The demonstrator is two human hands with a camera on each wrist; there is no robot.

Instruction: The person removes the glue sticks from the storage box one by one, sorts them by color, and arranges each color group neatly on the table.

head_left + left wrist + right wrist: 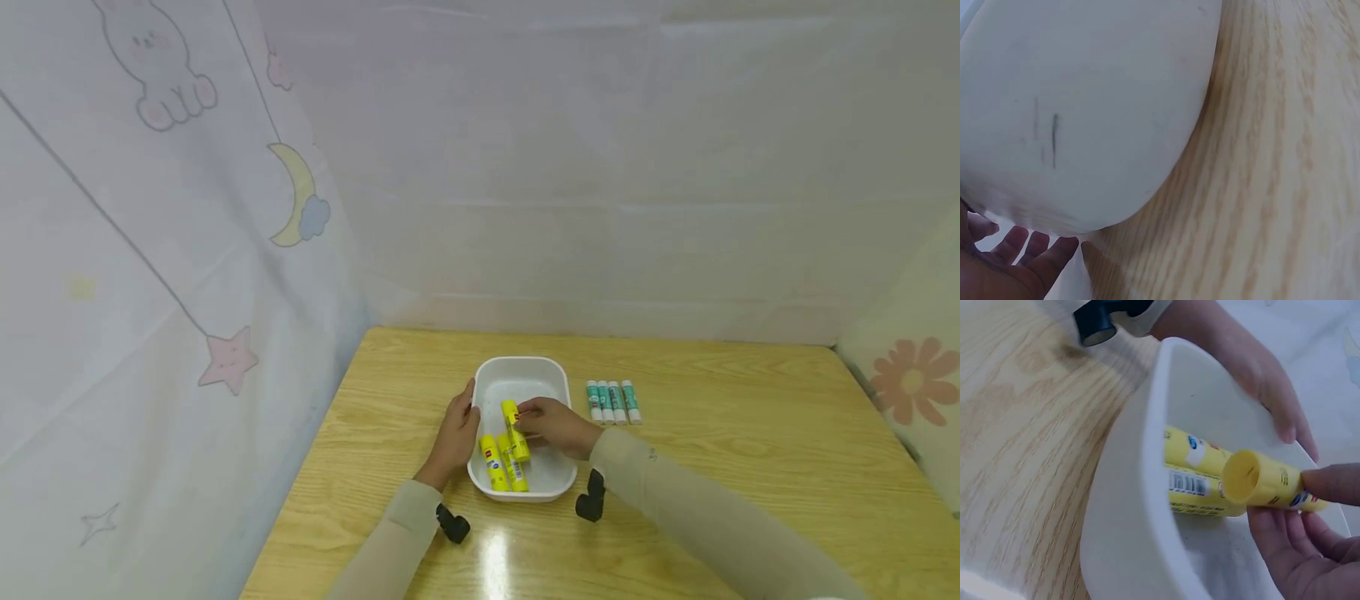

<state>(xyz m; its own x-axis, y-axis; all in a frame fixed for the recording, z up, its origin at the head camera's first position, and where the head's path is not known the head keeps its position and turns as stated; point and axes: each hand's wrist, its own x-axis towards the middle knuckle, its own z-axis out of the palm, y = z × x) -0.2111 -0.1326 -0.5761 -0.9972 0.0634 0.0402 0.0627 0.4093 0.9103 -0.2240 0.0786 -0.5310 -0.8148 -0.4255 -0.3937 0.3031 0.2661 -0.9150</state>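
Four teal-labelled tubes (616, 402) near white bin (519, 383), two yellow tubes (492, 463) lying inside

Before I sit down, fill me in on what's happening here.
A person's left hand grips the side of a white tub while the right hand holds a yellow tube over its inside. Two more yellow tubes lie in the tub. Four teal-and-white tubes lie in a row on the wooden table, right of the tub.

Head looks forward-down; 2 nearer wrist views share tray (536, 382)
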